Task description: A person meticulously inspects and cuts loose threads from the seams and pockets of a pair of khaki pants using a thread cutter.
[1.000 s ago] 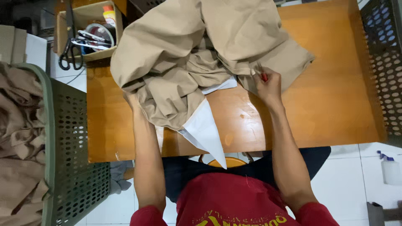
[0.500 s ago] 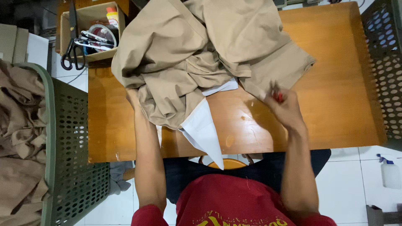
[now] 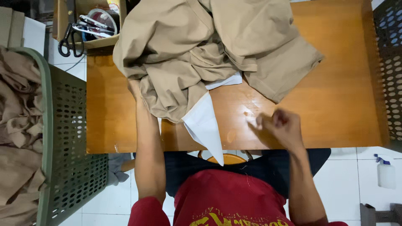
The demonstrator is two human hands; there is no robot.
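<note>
A rumpled tan garment (image 3: 197, 54) with a white lining flap (image 3: 205, 125) lies heaped at the worktop's (image 3: 343, 109) far-left corner — the flap hangs over the near edge. The left hand (image 3: 135, 88) is tucked under the cloth, grip unseen; the right hand (image 3: 281, 125) rests near the near edge — fingers curled shut, holding nothing I can make out.

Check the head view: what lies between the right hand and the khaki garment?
Only bare wooden table between the right hand and the khaki garment.

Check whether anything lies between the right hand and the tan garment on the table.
Nothing visible does. The right hand hovers, fist closed, over bare wooden table; only open tabletop separates it from the tan garment. The left hand is tucked under the garment's edge, mostly hidden.
</note>
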